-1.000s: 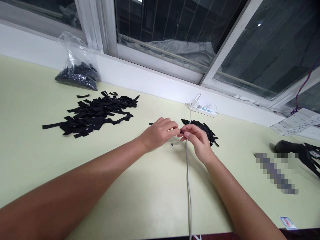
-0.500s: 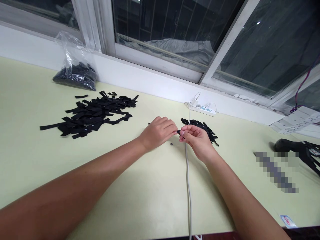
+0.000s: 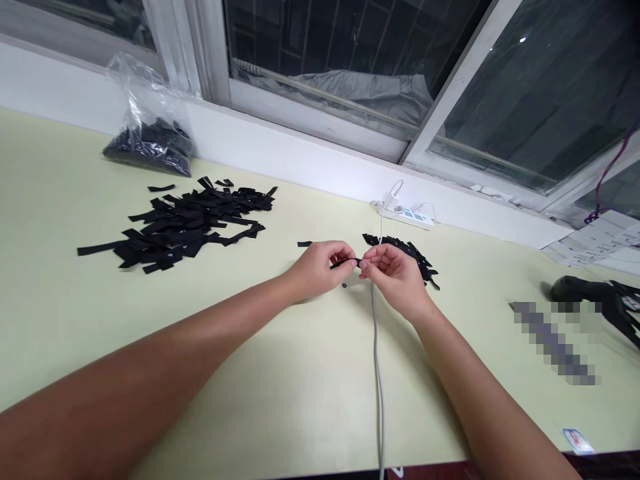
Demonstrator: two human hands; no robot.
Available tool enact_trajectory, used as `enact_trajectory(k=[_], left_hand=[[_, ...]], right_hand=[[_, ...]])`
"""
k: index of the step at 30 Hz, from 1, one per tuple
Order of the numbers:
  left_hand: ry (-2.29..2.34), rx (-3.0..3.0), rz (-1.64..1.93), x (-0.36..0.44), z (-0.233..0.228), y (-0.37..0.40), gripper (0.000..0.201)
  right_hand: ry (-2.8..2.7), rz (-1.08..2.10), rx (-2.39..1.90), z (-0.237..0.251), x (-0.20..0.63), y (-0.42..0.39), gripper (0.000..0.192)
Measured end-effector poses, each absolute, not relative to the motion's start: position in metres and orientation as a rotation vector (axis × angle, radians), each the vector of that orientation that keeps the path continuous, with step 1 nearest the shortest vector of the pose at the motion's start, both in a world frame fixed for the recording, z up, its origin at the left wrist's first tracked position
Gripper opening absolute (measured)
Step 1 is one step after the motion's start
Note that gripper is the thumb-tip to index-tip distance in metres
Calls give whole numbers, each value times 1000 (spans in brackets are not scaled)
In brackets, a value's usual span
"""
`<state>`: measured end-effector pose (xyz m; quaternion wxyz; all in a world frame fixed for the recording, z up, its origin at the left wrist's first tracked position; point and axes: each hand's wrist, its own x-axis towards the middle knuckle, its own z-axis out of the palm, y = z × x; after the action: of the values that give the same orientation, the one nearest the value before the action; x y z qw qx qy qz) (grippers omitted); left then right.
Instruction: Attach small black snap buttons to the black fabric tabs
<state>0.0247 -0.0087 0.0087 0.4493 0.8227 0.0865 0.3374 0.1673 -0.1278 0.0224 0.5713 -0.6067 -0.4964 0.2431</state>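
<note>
Between my hands a short black fabric strip [image 3: 341, 264] is stretched, pinched from both sides. My left hand [image 3: 320, 268] grips it with thumb and fingers, palm side partly turned to me. My right hand [image 3: 395, 277] pinches its other end, thumb against the fingertips. A tiny dark ring-like piece [image 3: 344, 285] lies on the table just below. Beyond my left hand rests a single black strip [image 3: 304, 244], partly covered by it. A smaller heap of black strips [image 3: 407, 253] is behind my right hand, partly hidden.
A large heap of black strips [image 3: 185, 227] spreads at left, with a clear plastic bag [image 3: 150, 143] of dark pieces behind it. A white cable [image 3: 379, 373] runs from the power strip [image 3: 407, 216] to the table's front edge. A black object [image 3: 583, 292] lies at right.
My left hand has turned, so its thumb and the strip between its fingers now show. My right hand keeps its pinch in nearly the same place.
</note>
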Motion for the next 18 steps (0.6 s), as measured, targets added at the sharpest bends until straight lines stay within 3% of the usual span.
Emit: enact_trajectory(k=[18], left_hand=[[317, 1632, 605, 28, 12, -11, 7]], right_hand=[[-1129, 670, -1413, 23, 161, -128, 22]])
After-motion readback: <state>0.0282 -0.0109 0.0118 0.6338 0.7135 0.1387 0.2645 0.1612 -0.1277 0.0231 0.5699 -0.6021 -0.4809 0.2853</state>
